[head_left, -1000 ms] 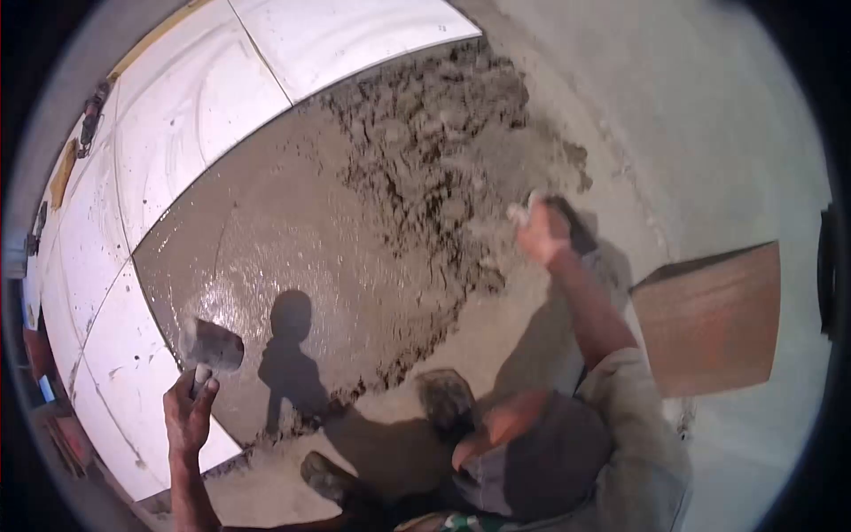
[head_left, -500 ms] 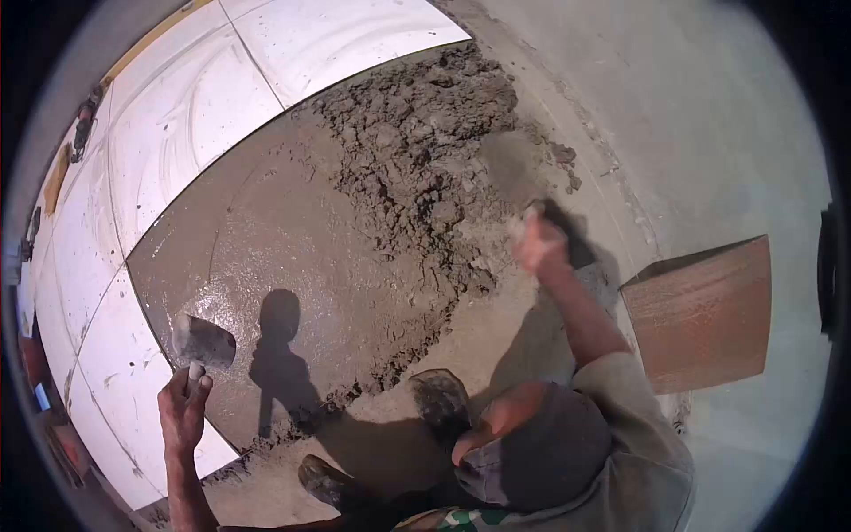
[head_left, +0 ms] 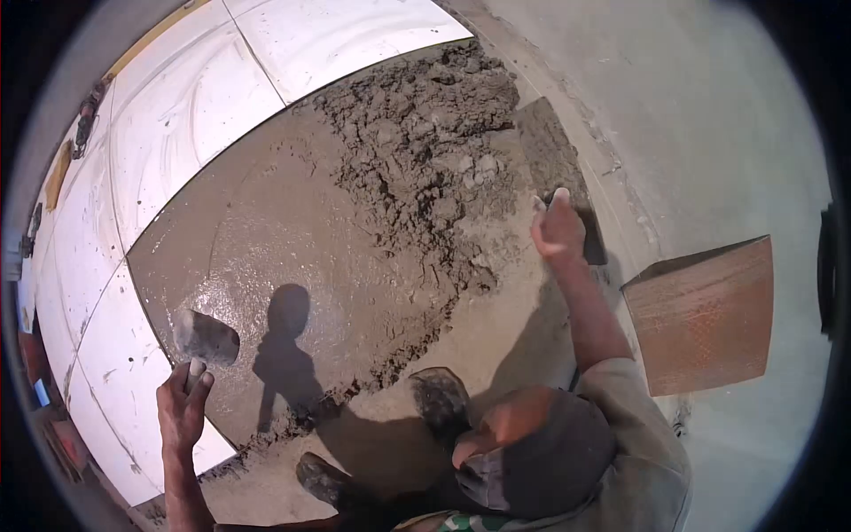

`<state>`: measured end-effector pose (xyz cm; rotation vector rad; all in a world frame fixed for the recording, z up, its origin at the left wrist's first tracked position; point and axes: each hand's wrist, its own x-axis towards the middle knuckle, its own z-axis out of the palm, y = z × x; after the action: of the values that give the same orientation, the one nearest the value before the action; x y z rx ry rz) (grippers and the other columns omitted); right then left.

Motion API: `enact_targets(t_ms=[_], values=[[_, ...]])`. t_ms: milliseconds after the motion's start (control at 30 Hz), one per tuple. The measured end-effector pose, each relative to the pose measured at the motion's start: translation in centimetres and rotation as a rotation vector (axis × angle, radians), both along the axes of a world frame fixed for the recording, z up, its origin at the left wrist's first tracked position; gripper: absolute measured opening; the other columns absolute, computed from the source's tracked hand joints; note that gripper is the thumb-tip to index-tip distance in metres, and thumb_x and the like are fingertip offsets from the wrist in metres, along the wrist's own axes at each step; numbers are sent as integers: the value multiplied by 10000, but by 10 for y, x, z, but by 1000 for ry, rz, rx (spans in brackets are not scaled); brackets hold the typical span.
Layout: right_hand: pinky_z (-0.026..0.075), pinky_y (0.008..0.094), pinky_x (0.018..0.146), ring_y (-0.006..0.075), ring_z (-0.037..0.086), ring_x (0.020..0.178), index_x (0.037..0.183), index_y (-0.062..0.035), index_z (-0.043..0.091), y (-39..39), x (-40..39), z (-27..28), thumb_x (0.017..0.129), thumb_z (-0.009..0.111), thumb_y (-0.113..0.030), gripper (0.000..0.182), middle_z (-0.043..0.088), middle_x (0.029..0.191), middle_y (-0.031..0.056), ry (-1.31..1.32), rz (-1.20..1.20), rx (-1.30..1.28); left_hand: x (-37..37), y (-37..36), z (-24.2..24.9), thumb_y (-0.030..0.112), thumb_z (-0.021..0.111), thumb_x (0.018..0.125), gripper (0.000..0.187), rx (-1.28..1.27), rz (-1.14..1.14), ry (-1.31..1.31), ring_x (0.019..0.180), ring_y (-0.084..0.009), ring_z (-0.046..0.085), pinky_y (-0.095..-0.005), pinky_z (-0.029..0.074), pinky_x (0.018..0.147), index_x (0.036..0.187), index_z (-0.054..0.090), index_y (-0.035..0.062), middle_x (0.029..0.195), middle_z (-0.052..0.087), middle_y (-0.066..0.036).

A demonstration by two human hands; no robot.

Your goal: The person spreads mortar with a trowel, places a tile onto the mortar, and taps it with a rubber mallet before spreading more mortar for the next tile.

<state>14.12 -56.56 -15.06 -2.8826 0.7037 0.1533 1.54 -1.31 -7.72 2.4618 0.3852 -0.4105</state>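
My left hand (head_left: 183, 415) is closed around the handle of a mallet (head_left: 209, 339). Its dark, mud-smeared head hangs over the smooth wet mortar (head_left: 284, 213), close to the edge of the white tiles (head_left: 191, 115). Over on the right, my right hand (head_left: 560, 232) grips a trowel (head_left: 548, 142), its blade pointing away from me and coated in grey mortar. The blade lies along the right border of the crumbly mortar heap (head_left: 417, 151), near the bare floor strip. Pale lumps (head_left: 480, 170) show in the heap left of the blade.
At right stands a reddish-brown, box-like piece (head_left: 705, 319). Two dark shoes (head_left: 441, 403) rest on the sandy ground below the mortar. A capped head (head_left: 541, 452) fills the lower middle. Wooden strips and a dark tool (head_left: 87, 124) lie along the far tile edge.
My right hand and the trowel have shifted right, from over the heap to its right border; the blade was blurred and is now sharp. My left hand with the mallet has hardly moved.
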Motion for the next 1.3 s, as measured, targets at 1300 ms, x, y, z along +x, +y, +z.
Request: enact_targets(t_ms=[1300], values=[[495,503,724,414,638,817,1194,55,403,-11,-16,-47,942,485,-371,501,649,845,243,130,246,-98,11,-20,-3,313,641,848,335,-2,-81,74,615,-122,465,-310,394,574,873,597,-18,644,525,-50]])
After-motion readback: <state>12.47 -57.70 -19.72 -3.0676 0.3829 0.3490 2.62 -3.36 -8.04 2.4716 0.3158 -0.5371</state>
